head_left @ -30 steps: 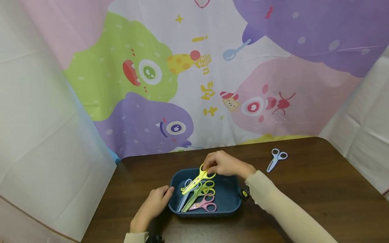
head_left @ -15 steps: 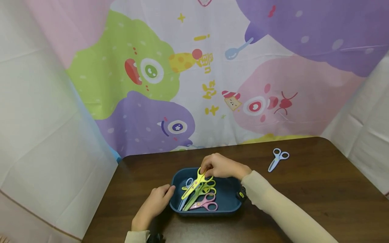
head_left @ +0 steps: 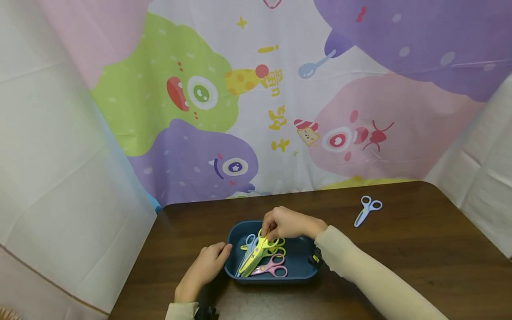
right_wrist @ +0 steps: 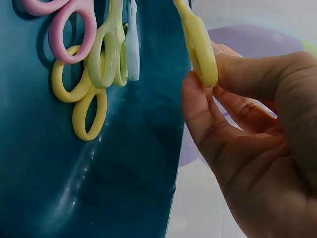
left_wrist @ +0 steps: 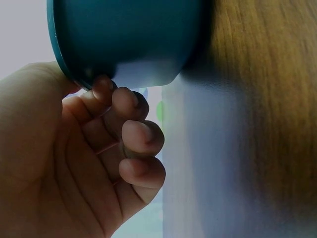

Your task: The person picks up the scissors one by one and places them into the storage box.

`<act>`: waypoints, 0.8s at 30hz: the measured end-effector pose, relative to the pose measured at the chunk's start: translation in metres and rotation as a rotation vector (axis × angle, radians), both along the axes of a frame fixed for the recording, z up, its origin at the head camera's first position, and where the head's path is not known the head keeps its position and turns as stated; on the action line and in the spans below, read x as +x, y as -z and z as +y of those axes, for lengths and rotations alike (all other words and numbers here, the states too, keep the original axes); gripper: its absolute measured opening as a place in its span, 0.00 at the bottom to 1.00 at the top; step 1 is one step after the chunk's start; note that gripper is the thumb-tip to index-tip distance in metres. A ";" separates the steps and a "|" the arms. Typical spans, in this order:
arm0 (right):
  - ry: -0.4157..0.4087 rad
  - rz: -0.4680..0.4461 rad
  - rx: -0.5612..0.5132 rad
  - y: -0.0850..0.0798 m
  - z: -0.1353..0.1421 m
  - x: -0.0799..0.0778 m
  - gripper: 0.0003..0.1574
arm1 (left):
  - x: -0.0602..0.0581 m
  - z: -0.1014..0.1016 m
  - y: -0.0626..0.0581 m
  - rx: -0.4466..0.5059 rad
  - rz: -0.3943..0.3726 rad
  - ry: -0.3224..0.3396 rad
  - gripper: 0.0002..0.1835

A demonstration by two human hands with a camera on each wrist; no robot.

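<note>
My right hand point(head_left: 291, 222) pinches the handle of a pair of yellow scissors point(head_left: 260, 250), blades pointing down to the left over the bin's contents. The dark blue bin point(head_left: 282, 280) sits on the table, its left rim pinched between thumb and fingers of my left hand point(head_left: 209, 263). Inside lie light blue scissors point(head_left: 250, 240), pink scissors point(head_left: 273, 267), green scissors point(right_wrist: 105, 52) and a second yellow pair point(right_wrist: 89, 116). From the head view, the held pair covers much of the green one. The right wrist view shows its handle between thumb and fingertips.
Another pair of light blue scissors point(head_left: 363, 213) lies on the brown table point(head_left: 392, 262), to the right of and behind the bin. A cartoon-print cloth point(head_left: 280, 169) hangs along the table's back edge, with white cloth point(head_left: 80, 186) at both sides.
My right hand has lowered the yellow scissors into the bin, moving slightly down and left, so they now overlap the green pair. My left hand keeps its place at the rim.
</note>
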State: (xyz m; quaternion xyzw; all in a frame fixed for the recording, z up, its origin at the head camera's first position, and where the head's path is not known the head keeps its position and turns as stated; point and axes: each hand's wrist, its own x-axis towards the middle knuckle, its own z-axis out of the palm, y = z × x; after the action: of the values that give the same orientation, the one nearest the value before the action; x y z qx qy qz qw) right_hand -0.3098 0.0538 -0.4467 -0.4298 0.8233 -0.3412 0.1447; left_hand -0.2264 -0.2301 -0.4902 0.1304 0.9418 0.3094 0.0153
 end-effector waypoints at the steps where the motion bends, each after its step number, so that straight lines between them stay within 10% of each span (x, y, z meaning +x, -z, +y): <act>1: -0.004 -0.003 0.002 0.000 0.000 0.001 0.10 | 0.000 0.000 0.000 -0.005 -0.005 -0.003 0.22; 24: 0.001 -0.179 0.162 0.002 -0.002 0.008 0.13 | 0.000 0.001 0.001 -0.013 -0.020 -0.014 0.22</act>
State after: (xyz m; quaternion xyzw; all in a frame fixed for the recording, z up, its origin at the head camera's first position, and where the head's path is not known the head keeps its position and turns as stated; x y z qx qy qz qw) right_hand -0.3016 0.0518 -0.4491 -0.3841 0.8322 -0.3105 0.2519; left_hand -0.2262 -0.2294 -0.4917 0.1208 0.9445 0.3046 0.0233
